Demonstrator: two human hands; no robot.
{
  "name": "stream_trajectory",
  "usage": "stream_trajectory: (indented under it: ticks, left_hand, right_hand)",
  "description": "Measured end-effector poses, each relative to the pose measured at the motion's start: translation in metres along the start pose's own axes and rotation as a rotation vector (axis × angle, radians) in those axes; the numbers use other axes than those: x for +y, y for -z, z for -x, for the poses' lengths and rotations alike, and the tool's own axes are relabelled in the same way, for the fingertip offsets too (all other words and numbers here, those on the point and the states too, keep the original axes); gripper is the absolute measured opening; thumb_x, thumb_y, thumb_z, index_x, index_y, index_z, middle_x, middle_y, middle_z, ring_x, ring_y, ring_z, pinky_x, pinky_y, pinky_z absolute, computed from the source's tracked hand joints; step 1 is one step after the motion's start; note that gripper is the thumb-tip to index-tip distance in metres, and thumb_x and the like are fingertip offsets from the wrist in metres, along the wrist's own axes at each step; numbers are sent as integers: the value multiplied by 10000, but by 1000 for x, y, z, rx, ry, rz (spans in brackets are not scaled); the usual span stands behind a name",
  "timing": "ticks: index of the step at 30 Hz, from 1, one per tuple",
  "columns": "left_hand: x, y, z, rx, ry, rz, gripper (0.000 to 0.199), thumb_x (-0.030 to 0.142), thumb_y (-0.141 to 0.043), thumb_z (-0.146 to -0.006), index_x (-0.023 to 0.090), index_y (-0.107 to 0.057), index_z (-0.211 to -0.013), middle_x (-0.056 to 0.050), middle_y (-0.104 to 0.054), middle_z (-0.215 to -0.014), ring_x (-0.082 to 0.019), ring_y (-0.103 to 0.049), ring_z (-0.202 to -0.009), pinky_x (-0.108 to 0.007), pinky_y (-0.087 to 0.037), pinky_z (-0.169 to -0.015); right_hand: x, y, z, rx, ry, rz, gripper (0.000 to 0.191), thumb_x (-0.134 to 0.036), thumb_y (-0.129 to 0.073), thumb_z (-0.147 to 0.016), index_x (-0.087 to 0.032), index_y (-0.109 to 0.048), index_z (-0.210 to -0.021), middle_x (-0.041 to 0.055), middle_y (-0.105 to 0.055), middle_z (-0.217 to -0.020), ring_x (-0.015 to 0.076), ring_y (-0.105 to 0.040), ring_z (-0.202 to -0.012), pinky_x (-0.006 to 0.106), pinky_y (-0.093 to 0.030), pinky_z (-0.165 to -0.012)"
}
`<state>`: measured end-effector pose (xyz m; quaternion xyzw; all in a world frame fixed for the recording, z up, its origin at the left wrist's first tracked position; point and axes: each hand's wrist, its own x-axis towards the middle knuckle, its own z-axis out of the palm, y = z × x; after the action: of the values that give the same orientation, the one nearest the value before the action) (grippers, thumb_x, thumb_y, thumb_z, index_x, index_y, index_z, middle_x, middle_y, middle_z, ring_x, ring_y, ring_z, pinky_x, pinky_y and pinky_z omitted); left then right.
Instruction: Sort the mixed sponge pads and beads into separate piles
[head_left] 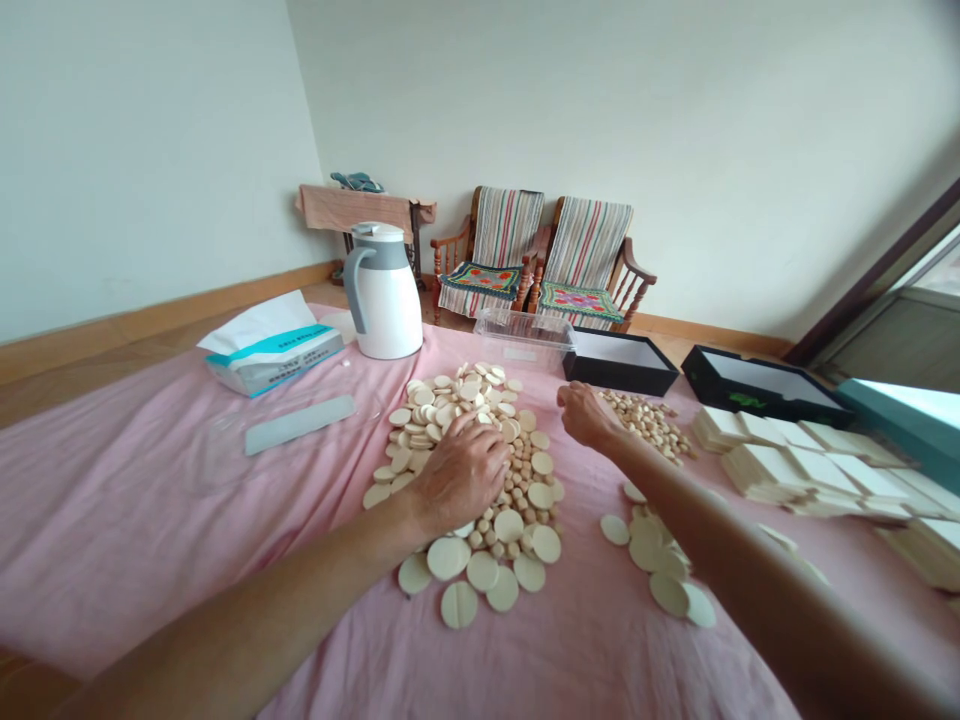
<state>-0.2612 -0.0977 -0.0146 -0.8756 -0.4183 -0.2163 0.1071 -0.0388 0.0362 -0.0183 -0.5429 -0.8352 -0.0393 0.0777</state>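
My left hand (466, 472) lies over a mixed heap, its fingers loosely bent and slightly apart; the fingertips are partly hidden among the pieces. Round, flat wooden discs (431, 410) make up the far and left side of this heap. Small wooden beads (517, 488) lie just right of the hand, with larger discs around them. My right hand (587, 414) is closed above the cloth, beside a separate pile of small wooden beads (652, 424). Whatever its fingers hold, if anything, is hidden. Below my right forearm lies another group of discs (654, 550).
A pink cloth (360, 600) covers the work surface. On the left are a tissue pack (274, 355), a white-grey jug (391, 305) and clear plastic packaging (225, 440). A clear tray (523, 340), black boxes (621, 375) (765, 405) and stacked wooden squares (806, 470) stand right.
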Motion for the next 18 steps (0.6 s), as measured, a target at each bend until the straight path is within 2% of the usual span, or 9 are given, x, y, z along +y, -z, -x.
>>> stream_trajectory:
  ticks: [4,6,9,12,15,18]
  left_hand:
    - [0,1,-1,14,-6,8,122,166,-497,-886,167,-617,-864,-56,-654,-959,-199,-581,-1015,-460,-311,-1088]
    - [1,1,-1,32,-10,15,130,160,-493,-883,168,-623,-883,-60,-655,-955,-203,-584,-1006,-473,-311,-1088]
    - [1,0,-1,37,-6,12,142,144,-490,-876,166,-626,-907,-65,-658,-952,-208,-588,-997,-484,-310,-1084]
    - [0,-1,0,26,1,4,146,140,-492,-872,162,-629,-919,-70,-659,-961,-214,-586,-1008,-479,-317,-1076]
    - [-1,-1,0,18,-6,8,161,140,-496,-871,159,-629,-961,-73,-661,-978,-214,-583,-1021,-459,-328,-1069]
    - [-1,-1,0,23,-13,11,158,140,-495,-872,159,-627,-957,-69,-663,-985,-210,-581,-1032,-452,-322,-1075]
  right_hand:
    - [19,18,14,107,-98,47,233,-104,-524,-770,-131,-670,-950,162,-607,-965,270,-556,-927,332,-423,-735]
    - [19,23,21,148,-85,-9,237,-113,-537,-762,-146,-667,-958,139,-618,-967,248,-566,-903,323,-424,-738]
    - [6,21,29,70,43,-232,263,-74,-537,-731,-145,-646,-960,80,-648,-908,175,-585,-814,273,-434,-727]
    - [-15,13,36,-36,158,-373,260,-78,-571,-705,-145,-632,-949,55,-662,-887,149,-591,-781,248,-432,-701]
    - [-30,7,40,-35,188,-390,231,-117,-587,-731,-145,-622,-958,58,-663,-903,143,-590,-770,254,-424,-705]
    - [-33,5,41,3,167,-390,172,-159,-591,-757,-136,-606,-927,59,-655,-871,143,-582,-752,258,-419,-700]
